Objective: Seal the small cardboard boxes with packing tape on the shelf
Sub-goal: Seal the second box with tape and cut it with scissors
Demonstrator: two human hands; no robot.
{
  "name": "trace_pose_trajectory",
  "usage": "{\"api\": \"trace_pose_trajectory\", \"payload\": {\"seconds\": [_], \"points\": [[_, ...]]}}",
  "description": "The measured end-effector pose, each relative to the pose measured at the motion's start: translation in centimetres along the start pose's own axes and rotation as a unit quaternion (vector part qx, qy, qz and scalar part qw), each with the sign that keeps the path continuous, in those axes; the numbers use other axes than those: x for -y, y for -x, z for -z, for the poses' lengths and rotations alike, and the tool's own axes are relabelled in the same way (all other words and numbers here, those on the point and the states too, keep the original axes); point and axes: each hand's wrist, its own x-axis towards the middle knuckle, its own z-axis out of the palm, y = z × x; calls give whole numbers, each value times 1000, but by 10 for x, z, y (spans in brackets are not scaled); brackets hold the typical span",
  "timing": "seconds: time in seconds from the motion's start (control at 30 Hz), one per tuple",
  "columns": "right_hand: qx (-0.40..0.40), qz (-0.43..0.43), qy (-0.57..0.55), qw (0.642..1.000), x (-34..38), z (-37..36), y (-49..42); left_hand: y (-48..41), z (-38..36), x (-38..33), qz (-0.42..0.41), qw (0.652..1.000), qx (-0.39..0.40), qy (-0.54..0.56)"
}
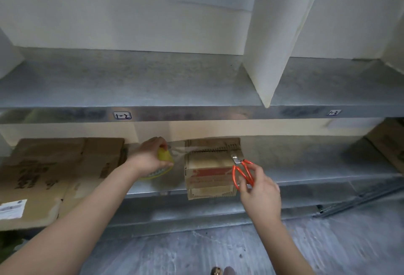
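The small cardboard box [209, 165] sits at the front edge of the lower shelf [306, 161], with bare shelf to its right and flattened cardboard [54, 165] to its left. Its print is blurred. The left hand [146, 159] has its grip curled round a yellow tape roll [165, 156], from which clear tape [181, 147] stretches to the box top. The right hand [260, 191] pinches orange scissors [242, 171] in its grip, blades at the box's right top edge.

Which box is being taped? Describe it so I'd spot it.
On the lower grey metal shelf, between the left hand and right hand, stands a small brown cardboard box with a red band. Unlike the flattened cardboard sheets farther left, it is assembled.
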Motion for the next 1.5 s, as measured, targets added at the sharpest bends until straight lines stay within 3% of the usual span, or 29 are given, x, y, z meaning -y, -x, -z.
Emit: {"api": "trace_pose_trajectory", "payload": {"seconds": [0.13,0.4,0.6,0.73,0.87,1.5], "points": [[64,-3,-33,997,64,-29,29,-1,2,4,-20,1000,10,7],[200,-136,-89,966,106,-70,63,-2,4,10,-42,998,20,29],[283,-248,-262,888,115,-77,76,-5,4,12,-55,997,28,37],[299,-295,-341,841,122,-77,68,-7,5,15,-62,997,29,36],[307,-306,-367,823,126,-76,61,-9,4,18,-66,997,31,39],[275,-301,-403,820,119,-99,55,-8,1,22,-92,995,27,25]]}}
